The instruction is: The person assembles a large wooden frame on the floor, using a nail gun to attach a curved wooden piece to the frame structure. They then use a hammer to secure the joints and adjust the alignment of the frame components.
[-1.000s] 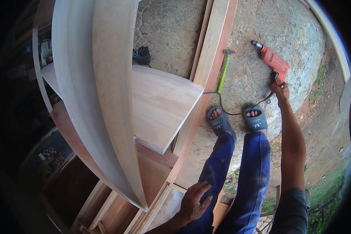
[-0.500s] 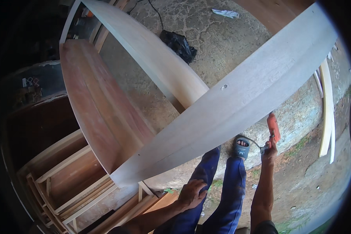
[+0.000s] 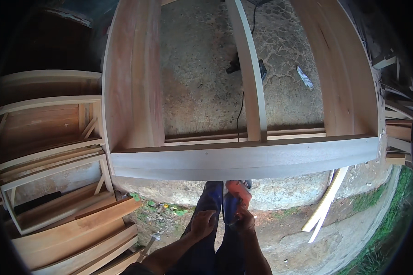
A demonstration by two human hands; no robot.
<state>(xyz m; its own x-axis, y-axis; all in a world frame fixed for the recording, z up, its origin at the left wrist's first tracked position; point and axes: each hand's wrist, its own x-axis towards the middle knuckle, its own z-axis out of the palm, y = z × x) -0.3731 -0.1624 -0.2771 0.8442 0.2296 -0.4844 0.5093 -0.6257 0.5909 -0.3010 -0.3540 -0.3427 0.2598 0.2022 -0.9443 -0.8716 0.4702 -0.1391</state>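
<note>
My right hand grips the handle of an orange power drill, held low in front of my blue trouser legs. Just left of the drill, my left hand lies against my left thigh with its fingers loosely bent and nothing in them. Directly above the drill runs the pale front rail of a large open wooden cabinet frame. The frame's reddish side panel stands at the left, and a pale upright divider sits in the middle.
Smaller wooden frames are stacked at the left, with loose planks below them. A black tool with a cable and a white scrap lie on the concrete floor. Pale slats lean at the right; grass borders the lower right.
My right hand has brought the drill in from my outstretched right side to just in front of my legs. My left hand has risen beside it. The view now faces the cabinet frame squarely.
</note>
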